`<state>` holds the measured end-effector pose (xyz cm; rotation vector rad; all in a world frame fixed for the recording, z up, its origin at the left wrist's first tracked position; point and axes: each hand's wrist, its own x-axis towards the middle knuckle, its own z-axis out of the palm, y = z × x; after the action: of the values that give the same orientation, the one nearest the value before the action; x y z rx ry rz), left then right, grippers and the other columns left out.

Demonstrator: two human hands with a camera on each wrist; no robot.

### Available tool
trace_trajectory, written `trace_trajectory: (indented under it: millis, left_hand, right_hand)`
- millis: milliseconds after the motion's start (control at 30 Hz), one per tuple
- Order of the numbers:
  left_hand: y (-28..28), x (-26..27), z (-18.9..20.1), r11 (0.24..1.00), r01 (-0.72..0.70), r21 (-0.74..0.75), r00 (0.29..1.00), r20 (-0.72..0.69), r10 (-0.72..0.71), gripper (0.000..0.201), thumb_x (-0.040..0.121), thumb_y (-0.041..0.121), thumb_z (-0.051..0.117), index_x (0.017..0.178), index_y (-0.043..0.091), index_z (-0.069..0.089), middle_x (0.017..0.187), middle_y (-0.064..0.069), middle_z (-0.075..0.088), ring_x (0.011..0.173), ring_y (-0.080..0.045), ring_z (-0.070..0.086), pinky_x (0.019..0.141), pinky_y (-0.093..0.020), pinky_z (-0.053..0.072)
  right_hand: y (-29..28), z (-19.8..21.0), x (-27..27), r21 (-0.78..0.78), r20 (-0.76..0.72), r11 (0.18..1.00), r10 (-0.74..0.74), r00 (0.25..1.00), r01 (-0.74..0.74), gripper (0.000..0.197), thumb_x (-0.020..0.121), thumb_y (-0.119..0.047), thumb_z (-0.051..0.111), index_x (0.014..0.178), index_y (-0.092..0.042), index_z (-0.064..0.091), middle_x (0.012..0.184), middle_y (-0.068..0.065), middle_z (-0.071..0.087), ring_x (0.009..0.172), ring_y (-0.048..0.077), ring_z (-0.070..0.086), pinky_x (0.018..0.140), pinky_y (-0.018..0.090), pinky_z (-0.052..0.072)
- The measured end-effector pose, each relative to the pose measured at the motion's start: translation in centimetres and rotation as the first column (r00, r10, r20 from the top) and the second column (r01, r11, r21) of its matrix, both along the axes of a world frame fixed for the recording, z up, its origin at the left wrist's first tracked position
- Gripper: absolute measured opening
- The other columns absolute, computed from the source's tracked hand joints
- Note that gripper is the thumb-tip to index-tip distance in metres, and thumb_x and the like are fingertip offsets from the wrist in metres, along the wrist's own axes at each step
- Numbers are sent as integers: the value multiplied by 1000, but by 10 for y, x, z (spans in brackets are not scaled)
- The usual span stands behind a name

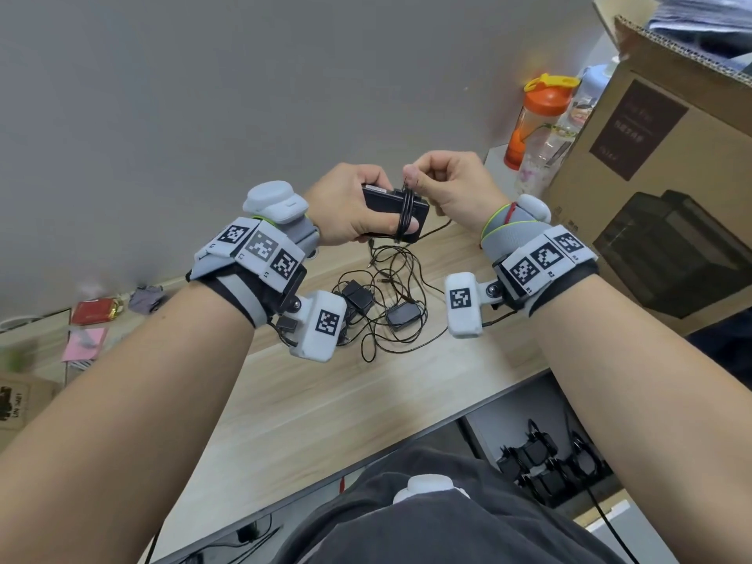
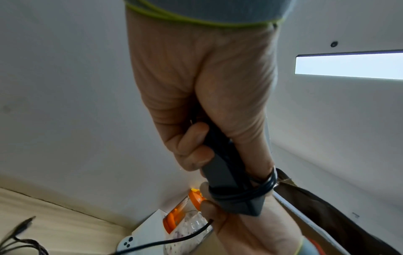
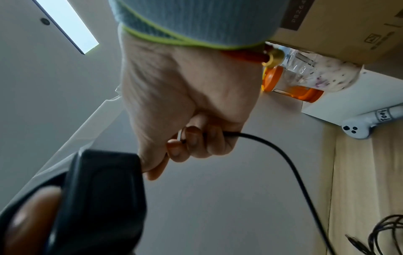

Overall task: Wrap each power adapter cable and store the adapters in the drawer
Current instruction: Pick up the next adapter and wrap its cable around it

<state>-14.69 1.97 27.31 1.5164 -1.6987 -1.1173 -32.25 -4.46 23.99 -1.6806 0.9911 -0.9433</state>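
Observation:
My left hand grips a black power adapter above the desk, thumb pressed under several turns of its thin black cable. The same adapter fills the left hand in the left wrist view, cable loops around its end. My right hand pinches the cable just above the adapter; in the right wrist view the right hand holds the cable, which trails down to the desk, beside the adapter. More black adapters lie in a tangle of cables on the desk.
An open drawer under the desk's front edge holds several wrapped adapters. An orange-lidded bottle, a clear bottle and a large cardboard box stand at the right. A white controller lies near the wall. The wooden desk ends at the left.

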Motion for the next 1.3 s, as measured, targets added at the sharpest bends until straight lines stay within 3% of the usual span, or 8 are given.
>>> trace_trajectory:
  millis: [200,333,400,467,567,767,967,1300]
  left_hand:
    - [-4,-2,4,990,-136,-36,968,-216,125,36,74,16,85,74,15,49,62,-10,55,43,-18,45,39,-20,32]
    - [-10,3,5,951,-306,-50,921,-269,282,36,73,20,86,71,16,51,63,-1,57,46,-17,47,42,-25,37]
    - [-13,7,2,926,-375,-48,899,-262,351,35,72,22,87,73,15,52,65,0,56,47,-15,49,45,-26,41]
    - [-16,11,-2,908,-418,-43,887,-236,397,36,71,24,88,74,15,53,62,1,57,46,-14,49,48,-28,43]
    - [-19,19,-10,897,-441,-40,890,-151,431,39,69,30,89,75,16,53,64,0,59,45,-15,50,49,-29,43]
    - [-13,28,-22,937,-346,-49,925,148,349,41,60,44,89,75,25,57,68,-1,64,48,-16,54,47,-25,43]
    - [-7,21,-20,977,-210,33,969,142,203,51,46,56,86,73,23,58,59,1,62,46,-18,51,49,-33,44]
    - [-4,3,-6,999,-42,23,997,66,40,37,70,24,88,80,14,53,56,1,58,39,-12,46,35,-19,34]
  right_hand:
    - [5,-16,6,90,-8,996,-1,1000,2,22,93,-17,60,85,3,66,55,-3,36,47,7,26,45,20,21]
    - [15,-19,10,54,-139,996,82,987,-75,32,95,-43,57,86,-19,76,57,0,33,52,14,28,49,22,22]
    - [20,-17,13,17,-211,995,95,973,-94,28,97,-38,57,91,-20,77,53,-6,47,52,11,39,53,21,35]
    - [23,-15,14,-3,-276,994,102,956,-107,23,95,-40,59,90,-27,78,69,7,67,68,25,55,72,35,48]
    - [27,-10,15,13,-305,991,130,943,-132,21,93,-36,64,90,-23,79,56,-12,50,57,10,40,59,25,35]
    - [21,7,12,-18,-206,990,136,969,-143,11,90,-22,71,82,-18,77,64,-9,62,62,-2,46,63,15,37]
    - [6,15,4,-38,-147,995,82,986,-88,7,88,-15,73,83,-10,72,66,-11,65,61,-5,53,67,11,44]
    - [-9,2,-6,-50,-47,999,-15,999,13,17,89,-16,72,72,-19,67,59,-18,63,57,-6,50,65,10,42]
